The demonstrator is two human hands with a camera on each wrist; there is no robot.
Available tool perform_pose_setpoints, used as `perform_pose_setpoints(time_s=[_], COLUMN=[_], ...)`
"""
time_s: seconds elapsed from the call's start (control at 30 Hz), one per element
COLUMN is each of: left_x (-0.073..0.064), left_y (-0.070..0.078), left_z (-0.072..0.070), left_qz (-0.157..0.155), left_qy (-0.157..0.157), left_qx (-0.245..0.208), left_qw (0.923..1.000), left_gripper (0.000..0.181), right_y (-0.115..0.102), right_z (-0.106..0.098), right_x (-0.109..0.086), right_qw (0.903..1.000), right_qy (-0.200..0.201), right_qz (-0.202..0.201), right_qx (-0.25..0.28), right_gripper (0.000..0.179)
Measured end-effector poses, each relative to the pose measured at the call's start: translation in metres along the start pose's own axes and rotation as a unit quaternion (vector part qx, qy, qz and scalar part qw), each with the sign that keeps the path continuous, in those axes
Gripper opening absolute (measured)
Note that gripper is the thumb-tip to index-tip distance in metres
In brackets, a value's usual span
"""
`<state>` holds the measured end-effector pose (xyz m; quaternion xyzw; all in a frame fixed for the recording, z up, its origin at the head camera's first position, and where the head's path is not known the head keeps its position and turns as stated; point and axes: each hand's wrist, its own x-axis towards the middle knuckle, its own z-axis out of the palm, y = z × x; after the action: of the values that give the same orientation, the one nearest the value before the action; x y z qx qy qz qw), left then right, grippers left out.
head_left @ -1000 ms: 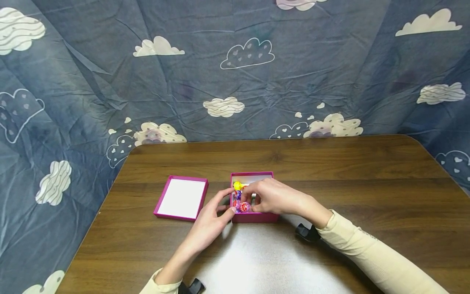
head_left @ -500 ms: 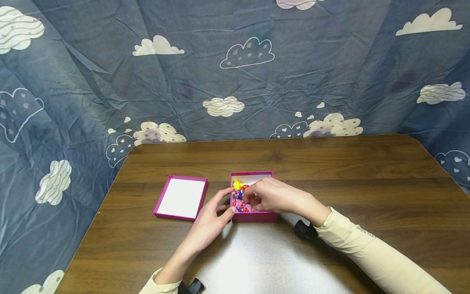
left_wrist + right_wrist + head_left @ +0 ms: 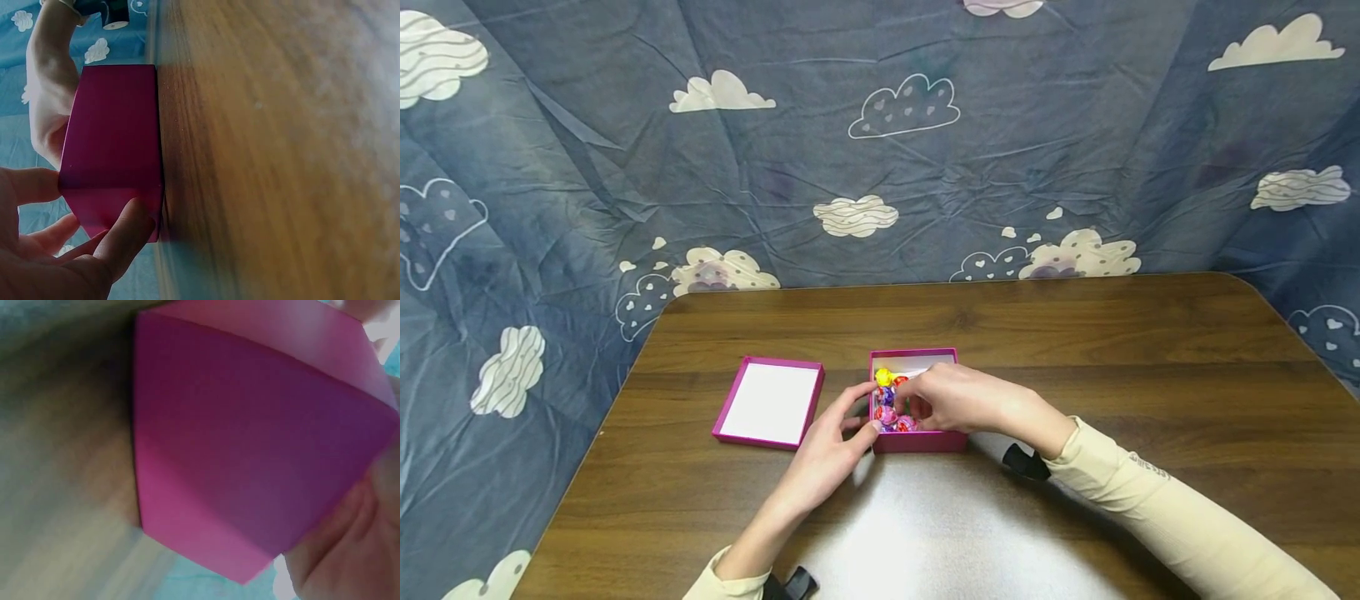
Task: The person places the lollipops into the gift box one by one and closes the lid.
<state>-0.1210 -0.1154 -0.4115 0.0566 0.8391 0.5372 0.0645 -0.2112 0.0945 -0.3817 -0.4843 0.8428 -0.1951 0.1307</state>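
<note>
An uncovered magenta box [image 3: 921, 442] stands on the table, with several round wrapped sweets that look like lollipops along its left side: a yellow one [image 3: 884, 377], a purple one [image 3: 887, 396] and a pink one [image 3: 906, 424]. My left hand [image 3: 829, 450] touches the box's left side, its thumb at the near corner and its other fingers spread along the wall. Over the box's right part, my right hand [image 3: 962, 400] reaches down inside with bent fingers beside the sweets. The right wrist view shows only the box's outer walls and the palm [image 3: 356, 550]; what those fingertips hold, I cannot tell.
A matching magenta lid [image 3: 771, 403] lies left of the box, its white inside facing up. Behind the wooden table [image 3: 1112, 358] hangs a dark blue cloth [image 3: 797, 167] printed with clouds. Black camera mounts [image 3: 1025, 461] sit at the wrists.
The pink lollipop at the right fingertips has shifted slightly right and now sits low in the box's near part. The right fingers have moved a little away from it. My left hand stays put.
</note>
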Motion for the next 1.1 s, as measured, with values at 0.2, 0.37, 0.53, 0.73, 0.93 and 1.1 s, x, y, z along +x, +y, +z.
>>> perform_pose_setpoints(time_s=[0.2, 0.37, 0.53, 0.73, 0.93, 1.1], left_x=[0.000, -0.001, 0.000, 0.000, -0.006, -0.012], left_y=[0.000, 0.000, 0.001, 0.002, 0.001, -0.004], left_z=[0.000, 0.000, 0.000, -0.003, -0.013, -0.030], left_qz=[0.001, -0.001, -0.010, -0.005, 0.022, 0.024], left_qy=[-0.003, -0.002, -0.001, 0.000, 0.016, 0.044], left_qx=[-0.002, -0.002, 0.001, 0.019, 0.021, 0.033], left_qw=[1.0000, 1.0000, 0.9999, 0.9998, 0.9994, 0.9982], left_gripper=[0.050, 0.050, 0.050, 0.048, 0.043, 0.040], right_y=[0.000, -0.003, -0.009, -0.025, -0.055, -0.081], right_z=[-0.009, -0.013, -0.009, 0.000, 0.014, 0.032], right_x=[-0.007, -0.020, -0.034, -0.041, -0.034, -0.020], right_qw=[0.9985, 0.9925, 0.9817, 0.9655, 0.9615, 0.9603], right_qy=[0.009, 0.054, 0.125, 0.192, 0.214, 0.211], right_qz=[0.001, 0.003, 0.025, 0.051, 0.034, 0.016], right_qx=[0.055, 0.110, 0.142, 0.168, 0.168, 0.182], right_gripper=[0.025, 0.023, 0.028, 0.028, 0.030, 0.035])
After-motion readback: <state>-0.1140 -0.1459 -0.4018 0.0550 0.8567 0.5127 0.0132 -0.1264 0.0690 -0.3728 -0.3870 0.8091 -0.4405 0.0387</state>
